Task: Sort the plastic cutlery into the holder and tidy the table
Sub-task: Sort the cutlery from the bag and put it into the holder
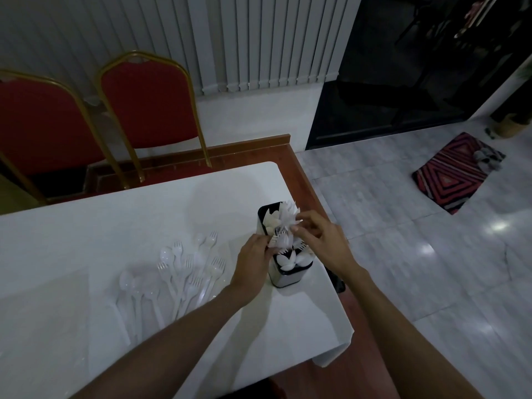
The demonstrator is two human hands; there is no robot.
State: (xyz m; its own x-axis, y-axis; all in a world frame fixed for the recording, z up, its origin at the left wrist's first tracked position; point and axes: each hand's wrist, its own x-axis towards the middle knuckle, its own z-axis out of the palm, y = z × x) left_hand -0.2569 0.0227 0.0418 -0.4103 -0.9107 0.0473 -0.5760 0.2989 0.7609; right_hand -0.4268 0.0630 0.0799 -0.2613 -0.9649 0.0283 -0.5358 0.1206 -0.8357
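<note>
Plastic cutlery [184,272]: white forks and spoons lie loose in a fanned heap on the worktop [115,214], handles toward the person and heads pointing away.
Holder [283,279]: a dark-rimmed box with compartments, upright near the worktop's right edge and just right of the heap. Spoon bowls show in its near compartment. A standing bundle [283,217] of white pieces fills the middle and far ones, heads up.
Left hand [253,263]: at the holder's left side, fingers [266,243] curled onto the standing bundle. Blur hides which piece they grip.
Right hand [322,240]: reaches in from the right, thumb and fingers [298,224] pinched together on the top of the same bundle.
Step in hand: probably settling or straightening pieces already dropped in.
Key relation: the heap lies left of both hands and nearer the person. The left hand is the closer one. The pieces' long axes run near-to-far, so a grasp across the handles looks the natural one.
Progress: partway, judging by how much is still loose.
</note>
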